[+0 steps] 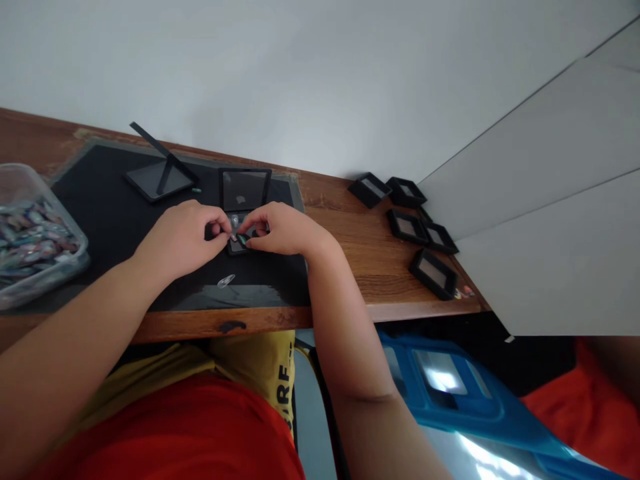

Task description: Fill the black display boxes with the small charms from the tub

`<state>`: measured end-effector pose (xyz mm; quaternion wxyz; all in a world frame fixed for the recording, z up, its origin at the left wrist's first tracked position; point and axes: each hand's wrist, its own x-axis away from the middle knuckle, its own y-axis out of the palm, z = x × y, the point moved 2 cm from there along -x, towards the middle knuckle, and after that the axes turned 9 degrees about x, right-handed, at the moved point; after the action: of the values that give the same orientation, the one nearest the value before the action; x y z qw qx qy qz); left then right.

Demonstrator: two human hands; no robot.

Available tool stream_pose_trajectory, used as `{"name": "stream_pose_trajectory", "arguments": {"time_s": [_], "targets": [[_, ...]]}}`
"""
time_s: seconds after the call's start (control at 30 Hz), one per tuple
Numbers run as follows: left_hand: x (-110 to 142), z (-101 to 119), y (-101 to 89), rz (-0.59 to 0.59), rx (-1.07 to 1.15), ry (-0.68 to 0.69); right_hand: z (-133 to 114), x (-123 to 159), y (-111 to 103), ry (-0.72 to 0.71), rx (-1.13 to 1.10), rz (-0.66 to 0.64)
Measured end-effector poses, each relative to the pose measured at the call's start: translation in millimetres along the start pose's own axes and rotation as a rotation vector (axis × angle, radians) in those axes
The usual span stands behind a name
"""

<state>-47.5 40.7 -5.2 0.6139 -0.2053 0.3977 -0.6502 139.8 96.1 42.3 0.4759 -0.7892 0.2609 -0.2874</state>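
Observation:
My left hand (187, 233) and my right hand (280, 228) meet over a small open black case (239, 247) with a raised windowed lid (245, 189). The right fingers pinch a dark green glossy piece (243, 239) that looks like a false nail. Between my left thumb and forefinger is a small pinkish piece (233, 237), also like a false nail. A clear one (235, 219) lies inside the case, partly between the hands. On the mat in front of the case rests a clear pointed piece (226, 281).
At left stands a clear plastic tub (80, 250) of glossy coloured pieces. Another open black case (160, 179) lies behind my left hand on the black mat (110, 200), a small green piece (197, 190) beside it. Several black windowed boxes (434, 273) sit at right. A wall rises behind.

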Motion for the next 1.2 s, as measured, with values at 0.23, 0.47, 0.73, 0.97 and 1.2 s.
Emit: {"name": "stream_pose_trajectory", "arguments": {"time_s": [0.23,0.47,0.73,0.97,1.2], "targets": [[1,0,-1.3,0.010,-0.052,-0.030,2,-1,2,-0.054,-0.082,-0.044],[2,4,-0.9,-0.036,-0.037,-0.036,3,-1,-1,0.007,-0.028,-0.004],[2,2,1.6,-0.069,-0.028,-0.034,2,-3,2,0.012,0.007,0.011],[1,0,-0.1,-0.078,-0.072,-0.137,0,-3,1,0.034,0.023,0.029],[2,6,-3.2,-0.098,-0.122,-0.166,9,-1,-3,0.034,-0.046,0.082]]}}
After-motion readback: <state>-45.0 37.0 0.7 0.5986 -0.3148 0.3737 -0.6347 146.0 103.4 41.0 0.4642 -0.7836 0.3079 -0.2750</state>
